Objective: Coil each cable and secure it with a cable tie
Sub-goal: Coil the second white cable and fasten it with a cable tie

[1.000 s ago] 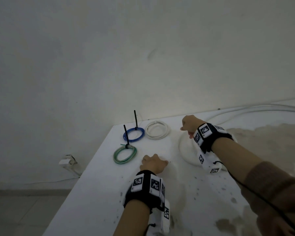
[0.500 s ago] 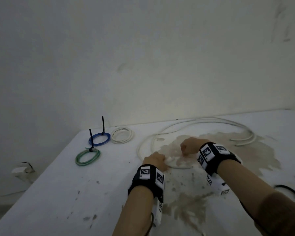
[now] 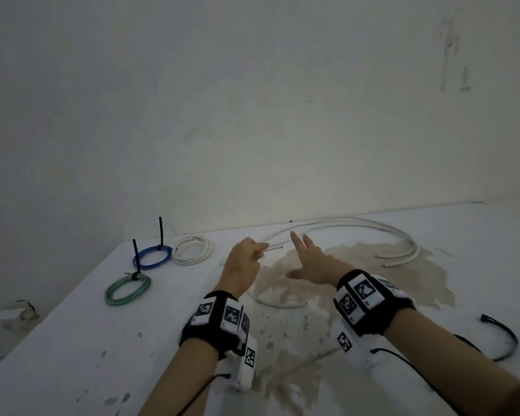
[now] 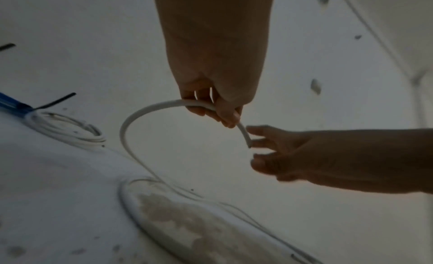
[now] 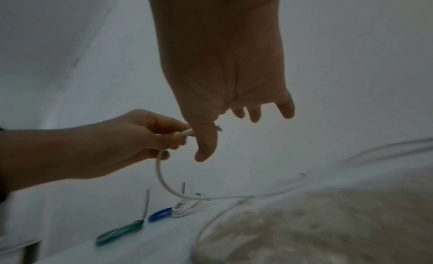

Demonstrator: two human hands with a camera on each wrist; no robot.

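A long white cable [image 3: 357, 225] lies in loose loops across the stained white table [image 3: 72, 340]. My left hand [image 3: 243, 262] holds it near one end, raised above the table; the cable end [image 3: 275, 248] pokes out to the right of the fist. In the left wrist view the white cable [image 4: 145, 112] arcs down from the left hand [image 4: 218, 108]. My right hand [image 3: 308, 259] hovers just right of that end with fingers spread, holding nothing. In the right wrist view the right hand [image 5: 234, 119] is beside the left hand [image 5: 140, 136].
Three coiled cables lie at the table's far left: a green coil [image 3: 127, 289] and a blue coil [image 3: 152, 257], each with a black tie sticking up, and a white coil [image 3: 192, 250]. A loose black cable tie [image 3: 502, 337] lies at the right. A wall stands right behind the table.
Both hands rose from the table. The left hand lifted the white cable end; the right hand went from a fist to spread fingers. The head view shifted right, then nearer.
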